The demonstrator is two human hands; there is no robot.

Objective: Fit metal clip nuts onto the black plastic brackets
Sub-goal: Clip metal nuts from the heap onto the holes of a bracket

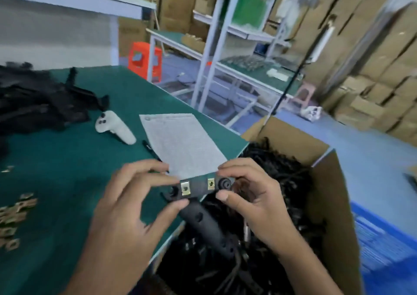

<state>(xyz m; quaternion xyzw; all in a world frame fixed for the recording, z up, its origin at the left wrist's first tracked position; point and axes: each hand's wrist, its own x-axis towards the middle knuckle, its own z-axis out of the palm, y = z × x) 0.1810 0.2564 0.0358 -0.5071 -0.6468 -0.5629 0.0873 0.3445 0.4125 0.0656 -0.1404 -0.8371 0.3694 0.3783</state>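
I hold a black plastic bracket [198,187] over the table's right edge, above the cardboard box. My left hand [133,195] pinches its left end between fingers and thumb, and my right hand [248,195] pinches its right end. Two brass-coloured clip nuts sit on the bracket's top bar: one clip nut [185,188] on the left, a second clip nut [210,183] on the right. The bracket's long stem [207,229] hangs down toward me. Loose clip nuts [13,218] lie on the green table [67,163] at the left edge.
A cardboard box [334,204] full of black brackets stands right of the table. A heap of black brackets [33,100] fills the table's far left. A white controller [115,127], a printed sheet [182,143] and a pen [150,150] lie mid-table. A blue crate [383,238] sits far right.
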